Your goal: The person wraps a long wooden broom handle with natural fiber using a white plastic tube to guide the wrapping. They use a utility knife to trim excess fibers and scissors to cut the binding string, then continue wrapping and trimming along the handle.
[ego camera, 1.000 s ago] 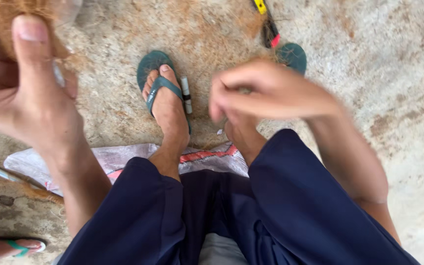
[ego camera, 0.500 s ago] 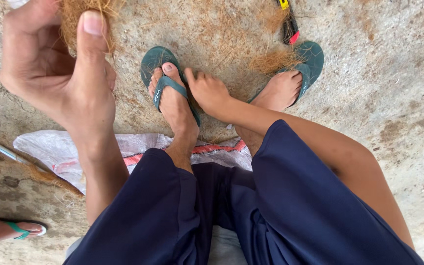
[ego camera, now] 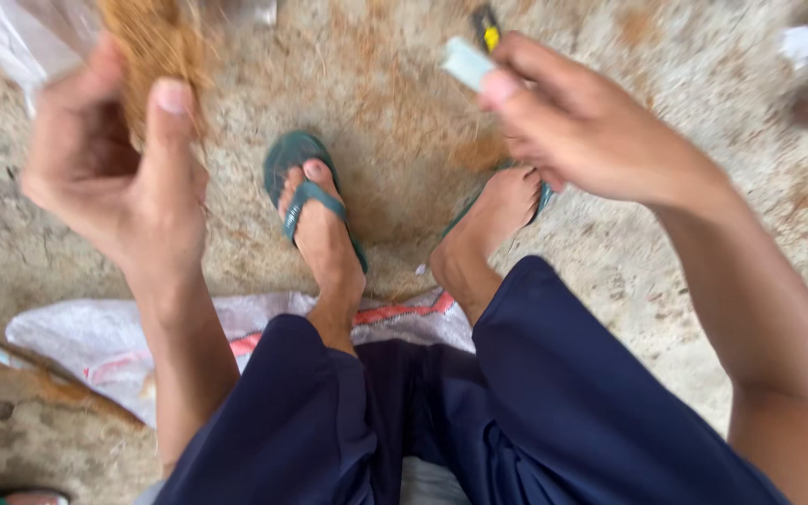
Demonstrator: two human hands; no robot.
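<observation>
My left hand (ego camera: 114, 173) is raised at the upper left, with thumb and fingers closed on a bundle of brown coir fibre (ego camera: 153, 42) that runs up out of view. My right hand (ego camera: 582, 131) is raised at the upper right and pinches a small pale stick-like object (ego camera: 467, 64) between thumb and fingers. Below both hands my two feet rest on green flip-flops: the left sandal (ego camera: 290, 164) shows clearly, the right sandal (ego camera: 542, 194) is mostly hidden by the foot. Dark blue shorts (ego camera: 441, 402) cover my knees at the bottom.
Rough concrete ground (ego camera: 628, 271) with loose brown fibre scattered around the feet. A white woven sack with red stripes (ego camera: 95, 341) lies under my legs. A black and yellow tool (ego camera: 485, 23) lies at the top. Another person's foot in a green sandal (ego camera: 11, 497) shows at the bottom left.
My right hand has risen from beside my left foot up to the upper right and now holds the pale object. My left hand stays raised with the fibre.
</observation>
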